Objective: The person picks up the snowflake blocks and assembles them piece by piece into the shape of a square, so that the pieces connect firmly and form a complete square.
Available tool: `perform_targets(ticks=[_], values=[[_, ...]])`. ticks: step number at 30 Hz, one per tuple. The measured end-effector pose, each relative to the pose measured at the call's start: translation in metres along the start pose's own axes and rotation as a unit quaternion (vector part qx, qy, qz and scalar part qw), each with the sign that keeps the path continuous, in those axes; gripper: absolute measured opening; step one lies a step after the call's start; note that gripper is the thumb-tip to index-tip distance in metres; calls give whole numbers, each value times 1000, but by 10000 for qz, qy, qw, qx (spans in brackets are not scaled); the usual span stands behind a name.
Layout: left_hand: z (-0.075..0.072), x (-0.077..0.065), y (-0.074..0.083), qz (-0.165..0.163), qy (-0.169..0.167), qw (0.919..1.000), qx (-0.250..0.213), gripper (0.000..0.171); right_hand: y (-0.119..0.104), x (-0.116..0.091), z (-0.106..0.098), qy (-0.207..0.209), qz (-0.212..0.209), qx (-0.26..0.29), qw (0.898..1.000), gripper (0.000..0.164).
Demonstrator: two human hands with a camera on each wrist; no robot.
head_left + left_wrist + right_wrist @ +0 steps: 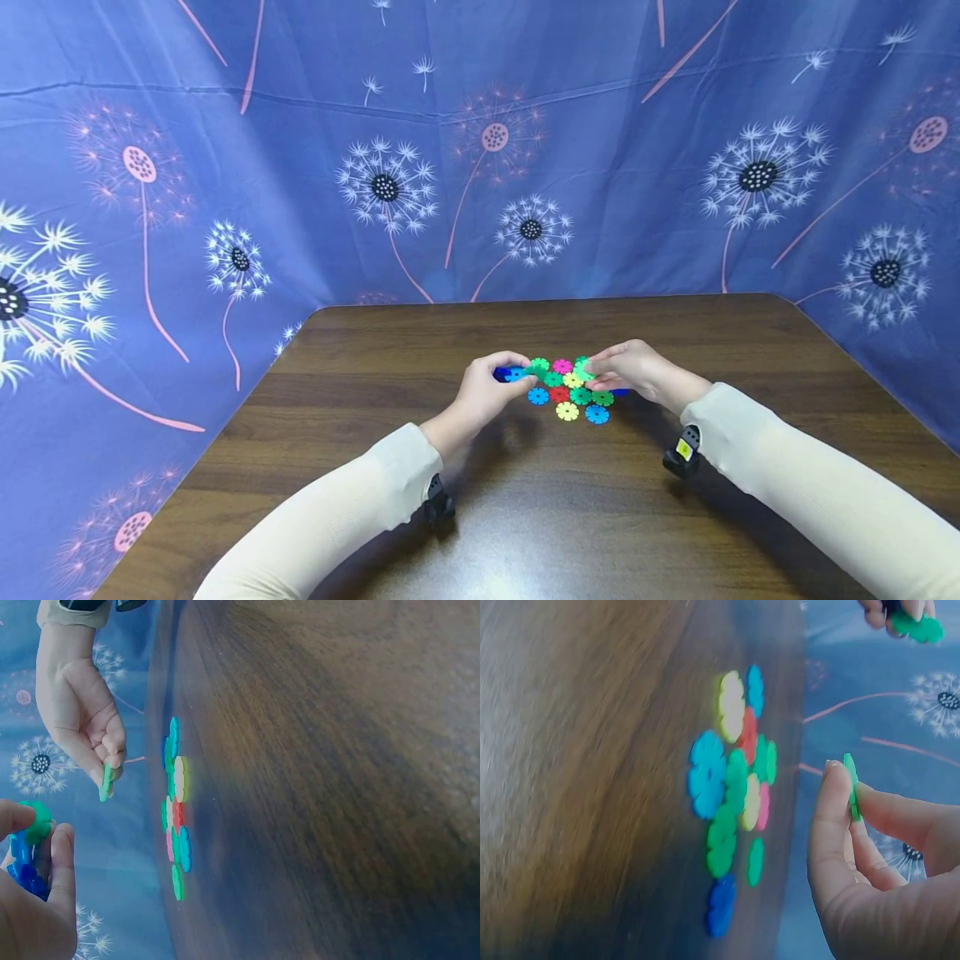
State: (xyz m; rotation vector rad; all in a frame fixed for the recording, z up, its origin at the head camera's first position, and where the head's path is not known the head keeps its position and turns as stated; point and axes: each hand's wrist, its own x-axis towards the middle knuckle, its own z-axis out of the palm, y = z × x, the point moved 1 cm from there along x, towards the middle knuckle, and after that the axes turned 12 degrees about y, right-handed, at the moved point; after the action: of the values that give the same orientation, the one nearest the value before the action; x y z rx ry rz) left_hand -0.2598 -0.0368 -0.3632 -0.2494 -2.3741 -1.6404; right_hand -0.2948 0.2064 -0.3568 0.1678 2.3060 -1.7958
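My left hand [477, 393] holds a small cluster of notched plastic building discs between thumb and fingers. Green [34, 823] and dark blue discs [28, 877] show in that cluster in the left wrist view; how they join is partly hidden by the fingers. A single green notched disc [852, 789] is pinched between thumb and fingertips of my right hand [639, 372]. Both hands are raised above the table, apart from each other. Between and below them lie loose discs, among them a red one [559, 394], a yellow one [567, 412] and a light blue one [597, 415].
The discs lie flat and close together on a brown wood-grain table [570, 517]. Behind the table hangs a blue cloth [600, 167] with a dandelion print. Each wrist carries a black camera [681, 452].
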Motion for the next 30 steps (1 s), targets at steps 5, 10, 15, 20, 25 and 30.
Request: perform_targets(ticks=[5,10,15,20,25,30], values=[[1,1,1,16,8,10000,-30,20,-4,-8,6,-102,-83,67,9999,43],[3,0,2,27,9,10000,-6,17,-8,-14,12,-216,-125,121,9996,41],[5,1,1,133,23,9999,33,18,-12,-20,16,-359,-132,143,9992,42],[7,0,3,140,20,9999,92,20,-14,-20,19,-530,-152,216,9982,40],[9,-1,4,76,4,9999,87,19,-16,-21,22,-671,-142,298,9972,36],[8,-2,5,45,12,10000,30,19,-18,-23,23,-686,-129,316,9971,33]])
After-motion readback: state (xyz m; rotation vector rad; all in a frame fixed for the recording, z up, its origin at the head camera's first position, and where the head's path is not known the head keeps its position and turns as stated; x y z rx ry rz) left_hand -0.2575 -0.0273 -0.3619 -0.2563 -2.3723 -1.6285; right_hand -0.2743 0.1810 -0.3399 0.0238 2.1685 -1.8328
